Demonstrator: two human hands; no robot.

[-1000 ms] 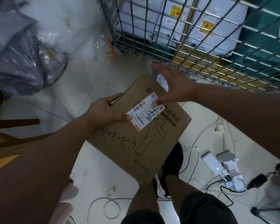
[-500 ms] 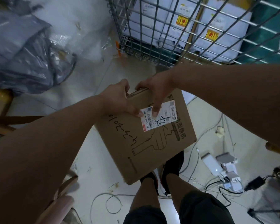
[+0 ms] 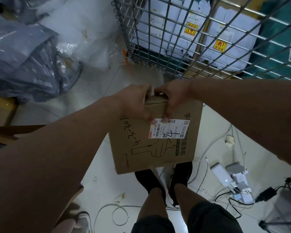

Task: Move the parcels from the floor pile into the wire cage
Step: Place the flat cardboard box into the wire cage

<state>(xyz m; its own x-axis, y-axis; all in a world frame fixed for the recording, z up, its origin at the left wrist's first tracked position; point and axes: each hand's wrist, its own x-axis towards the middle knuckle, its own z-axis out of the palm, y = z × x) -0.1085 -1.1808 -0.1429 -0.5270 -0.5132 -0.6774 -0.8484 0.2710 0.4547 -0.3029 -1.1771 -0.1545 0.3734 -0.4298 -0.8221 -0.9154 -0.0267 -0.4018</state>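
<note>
A flat brown cardboard parcel (image 3: 146, 148) with a white shipping label and black handwriting hangs in front of me above my feet. My left hand (image 3: 134, 103) grips its top edge at the left, thumb on the label's corner. Right beside it, my right hand (image 3: 173, 98) clamps the same top edge. The wire cage (image 3: 160, 41) stands just beyond the parcel at the upper right, with white boxes (image 3: 228, 42) bearing yellow stickers behind its mesh. The parcel is outside the cage, below its visible wall.
Grey plastic bags (image 3: 23, 64) and bubble wrap (image 3: 84, 36) lie on the floor at the upper left. Loose cables (image 3: 119, 214) cross the tiles around my shoes. A white power strip with plugs (image 3: 232, 180) sits at the lower right. Brown cardboard (image 3: 2, 106) shows at the left edge.
My right hand came down from open above the parcel and gripped its top edge beside the left hand. The parcel swung from lying tilted to hanging more upright, nearer the cage.
</note>
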